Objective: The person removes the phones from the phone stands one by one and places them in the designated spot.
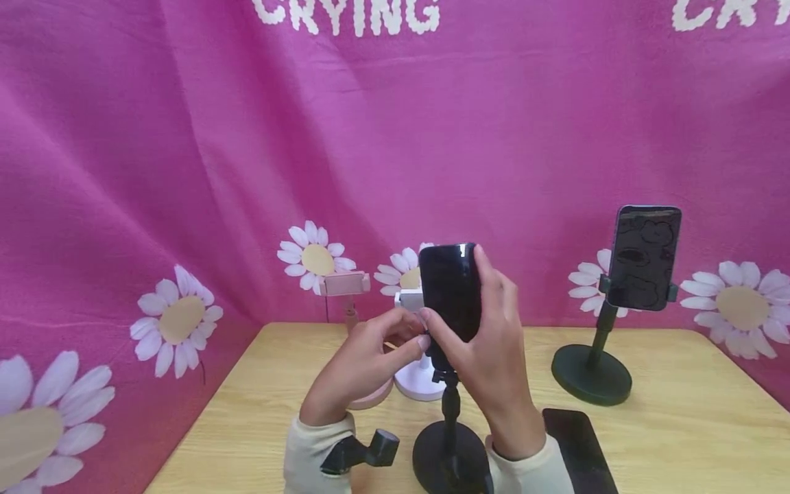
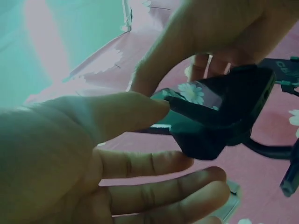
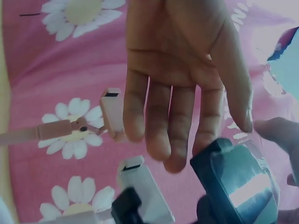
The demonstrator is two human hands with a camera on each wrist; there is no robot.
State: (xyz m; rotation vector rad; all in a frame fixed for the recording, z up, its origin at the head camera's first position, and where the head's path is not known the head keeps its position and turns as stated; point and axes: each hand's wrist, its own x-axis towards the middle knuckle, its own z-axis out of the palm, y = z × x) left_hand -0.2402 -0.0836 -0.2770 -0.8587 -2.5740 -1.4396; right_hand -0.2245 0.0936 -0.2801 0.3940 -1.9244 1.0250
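A black smartphone (image 1: pixel 447 281) stands upright in the clamp of a black phone stand (image 1: pixel 449 460). My right hand (image 1: pixel 496 343) grips the phone, fingers along its right edge and behind it, thumb across the lower front. At the phone's lower left, my left hand (image 1: pixel 364 363) pinches the stand's clamp (image 2: pixel 203 142) between thumb and index finger. The left wrist view shows that thumb on the clamp, with the other left fingers stretched out below. In the right wrist view the left hand (image 3: pixel 177 65) reaches down from the top; only the right thumb (image 3: pixel 278 135) shows.
Behind my left hand are a pink phone stand (image 1: pixel 345 283) and a white one (image 1: pixel 420 384). At the right, a dark green stand (image 1: pixel 591 374) carries another phone (image 1: pixel 644 257). One more black phone (image 1: pixel 580 446) lies on the wooden table (image 1: pixel 685 412). A pink flowered cloth (image 1: pixel 524 137) hangs behind.
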